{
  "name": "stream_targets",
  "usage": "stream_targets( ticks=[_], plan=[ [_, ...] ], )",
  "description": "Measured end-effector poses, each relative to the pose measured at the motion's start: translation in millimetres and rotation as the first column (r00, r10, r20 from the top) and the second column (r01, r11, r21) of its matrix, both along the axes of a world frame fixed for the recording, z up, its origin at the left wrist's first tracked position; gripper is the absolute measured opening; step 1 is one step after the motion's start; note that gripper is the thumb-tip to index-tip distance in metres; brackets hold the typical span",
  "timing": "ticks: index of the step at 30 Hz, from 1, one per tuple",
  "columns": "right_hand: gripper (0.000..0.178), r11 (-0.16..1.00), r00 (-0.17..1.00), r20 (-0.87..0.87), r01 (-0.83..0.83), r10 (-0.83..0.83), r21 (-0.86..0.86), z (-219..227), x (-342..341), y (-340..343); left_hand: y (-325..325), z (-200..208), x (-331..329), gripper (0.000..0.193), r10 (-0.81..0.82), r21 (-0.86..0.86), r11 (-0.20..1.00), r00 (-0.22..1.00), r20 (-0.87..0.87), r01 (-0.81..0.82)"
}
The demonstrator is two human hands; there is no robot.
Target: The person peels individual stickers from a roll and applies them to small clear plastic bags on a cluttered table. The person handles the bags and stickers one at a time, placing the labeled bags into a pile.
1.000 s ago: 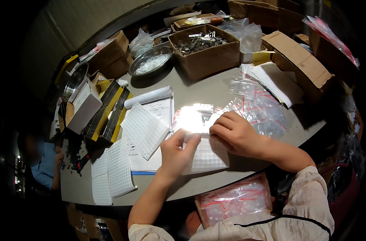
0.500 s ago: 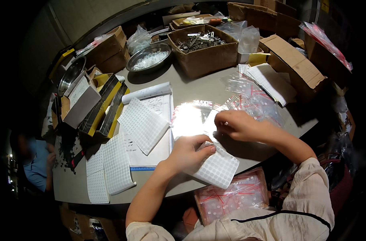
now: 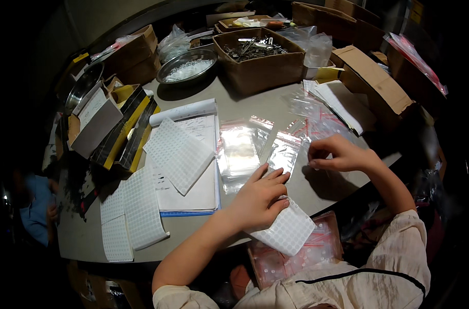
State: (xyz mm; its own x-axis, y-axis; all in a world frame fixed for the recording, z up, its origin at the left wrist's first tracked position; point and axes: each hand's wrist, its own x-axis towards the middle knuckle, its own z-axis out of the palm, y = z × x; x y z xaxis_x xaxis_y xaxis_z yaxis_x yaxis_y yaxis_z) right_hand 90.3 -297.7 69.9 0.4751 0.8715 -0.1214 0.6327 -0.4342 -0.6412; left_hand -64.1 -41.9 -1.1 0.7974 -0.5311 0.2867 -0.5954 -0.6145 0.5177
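Note:
My left hand has its thumb over a sheet of round white stickers, which juts past the table's near edge. The fingers of that hand stretch forward onto the lower end of a clear zip bag with a red stripe. Right of this bag, my right hand hovers with thumb and fingertips pinched; what they hold, if anything, is too small to tell. More flat zip bags lie left of the middle bag. Behind my right hand is a loose pile of dotted bags.
Left lie a notepad, a loose sticker sheet on it and more sheets. Behind stand a metal bowl and a carton of metal parts. A box of bagged pieces sits below the near edge. Another person is far left.
My right hand has drawn away to the right from the middle bag. My left fingers have stretched forward onto that bag, and the sticker sheet has shifted slightly toward me.

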Motion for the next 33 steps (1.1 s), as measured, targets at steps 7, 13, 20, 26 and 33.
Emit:
stream_targets(
  ticks=[7, 13, 20, 26, 33],
  plan=[
    [0.024, 1.000, 0.967, 0.257, 0.003, -0.002, -0.006, -27, 12, 55, -10, 13, -9, 0.019, 0.039, -0.139, 0.989, 0.996, -0.077, -0.050],
    [0.040, 0.958, 0.896, 0.442, 0.165, -0.047, -0.233, -32, 21, 67, -10, 4, -8, 0.019, 0.000, -0.113, 0.994, 1.000, -0.007, -0.001],
    [0.067, 0.857, 0.946, 0.308, 0.075, 0.101, -0.510, -12, -14, 38, -8, 1, -8, 0.035, -0.015, -0.143, 0.989, 0.988, 0.153, 0.037],
    [0.074, 0.825, 0.923, 0.382, 0.179, 0.047, -0.536, -9, -11, 1, -12, 6, -11, 0.019, 0.035, -0.210, 0.977, 0.999, 0.009, -0.032],
    [0.069, 0.875, 0.804, 0.592, 0.322, -0.052, -0.361, -5, 8, -15, -10, 7, -9, 0.021, 0.013, -0.144, 0.990, 1.000, -0.014, -0.014]
  ],
)
